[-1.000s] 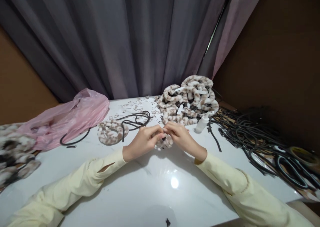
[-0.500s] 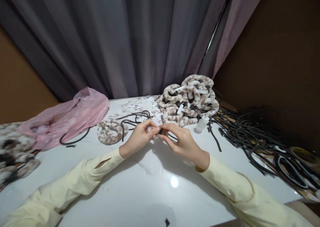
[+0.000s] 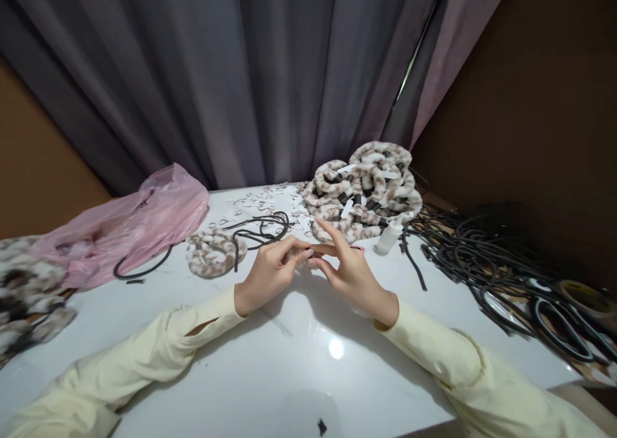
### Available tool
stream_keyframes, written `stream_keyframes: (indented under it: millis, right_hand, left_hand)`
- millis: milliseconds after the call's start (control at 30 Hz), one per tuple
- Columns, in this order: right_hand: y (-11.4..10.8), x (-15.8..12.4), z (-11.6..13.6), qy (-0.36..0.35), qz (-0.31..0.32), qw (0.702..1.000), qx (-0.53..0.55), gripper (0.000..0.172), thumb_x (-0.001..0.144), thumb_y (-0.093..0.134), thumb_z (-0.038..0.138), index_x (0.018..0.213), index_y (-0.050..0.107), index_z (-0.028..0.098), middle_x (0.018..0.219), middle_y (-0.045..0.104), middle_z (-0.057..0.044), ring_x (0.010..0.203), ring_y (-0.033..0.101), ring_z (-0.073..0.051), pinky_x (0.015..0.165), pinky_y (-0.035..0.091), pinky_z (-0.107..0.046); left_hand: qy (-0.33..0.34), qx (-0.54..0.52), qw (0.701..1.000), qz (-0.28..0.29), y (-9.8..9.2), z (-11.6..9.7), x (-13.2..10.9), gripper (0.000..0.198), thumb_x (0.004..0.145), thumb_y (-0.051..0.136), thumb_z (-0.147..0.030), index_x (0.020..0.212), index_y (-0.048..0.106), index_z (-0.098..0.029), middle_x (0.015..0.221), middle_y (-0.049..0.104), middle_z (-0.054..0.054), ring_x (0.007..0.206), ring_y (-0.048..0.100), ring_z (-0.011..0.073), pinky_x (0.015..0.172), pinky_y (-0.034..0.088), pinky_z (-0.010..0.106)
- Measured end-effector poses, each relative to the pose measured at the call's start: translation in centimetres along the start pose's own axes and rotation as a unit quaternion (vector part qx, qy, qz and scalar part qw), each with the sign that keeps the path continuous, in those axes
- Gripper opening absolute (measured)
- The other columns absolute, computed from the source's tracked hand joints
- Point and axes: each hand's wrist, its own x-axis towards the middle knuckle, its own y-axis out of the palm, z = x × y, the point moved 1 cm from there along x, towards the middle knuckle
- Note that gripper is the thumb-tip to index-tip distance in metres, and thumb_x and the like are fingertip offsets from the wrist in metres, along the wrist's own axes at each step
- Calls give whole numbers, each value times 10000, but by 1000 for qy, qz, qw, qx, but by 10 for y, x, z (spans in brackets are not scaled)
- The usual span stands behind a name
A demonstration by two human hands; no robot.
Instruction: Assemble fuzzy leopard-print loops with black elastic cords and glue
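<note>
My left hand is closed in a pinch above the middle of the white table. Its thumb and fingertips meet those of my right hand. The index finger of my right hand points up and away, while its thumb and another finger come together at the left fingertips. Whatever small thing sits between them is hidden by the fingers. Left of my left hand lies a fluffy brown-and-white ring. Black cords lie behind it. A small clear bottle stands beyond my right hand.
Fluffy rings with black parts and white tags are heaped at the back right. Many black cords and scissors lie at the right edge. A pink plastic bag and more fluffy pieces are at left. Small metal rings lie scattered behind.
My right index finger has lifted away from the pinch. The fluffy and dark bits seen between my fingertips before are now hidden. My left hand has shifted slightly to the right.
</note>
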Motion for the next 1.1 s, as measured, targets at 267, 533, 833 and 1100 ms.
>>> stream_keyframes:
  millis: [267,533,833,1100]
  right_hand:
    - [10,-1,-6,-53,0,996,-68,728,857,479,157,1436,41,205,1134,613,-107,1012,593,-182,831,486,-323]
    - [9,-2,-11,-78,-4,992,-96,677,886,456,195,1435,62,235,1039,636,-62,873,605,-162,784,495,-319]
    - [9,-3,-11,-77,-5,992,-104,575,870,419,118,1388,181,194,1013,647,-84,914,619,-184,760,506,-331]
    - [11,0,-2,-111,-37,959,-259,299,895,386,157,1182,466,128,973,609,-137,844,540,-232,715,445,-364]
  left_hand:
    - [-41,2,998,-44,0,2,3,134,825,531,-243,722,573,-169,555,550,-53,453,387,65,471,311,185]
    - [22,20,999,-13,2,2,2,119,842,492,-182,738,548,-168,602,542,-33,499,435,79,507,350,191]
    - [180,108,977,38,5,12,-4,202,857,357,-82,828,535,-170,766,567,45,728,518,151,677,425,259]
    - [-179,-140,974,16,5,9,10,158,816,521,-290,708,521,-174,554,503,-44,473,430,86,490,348,203]
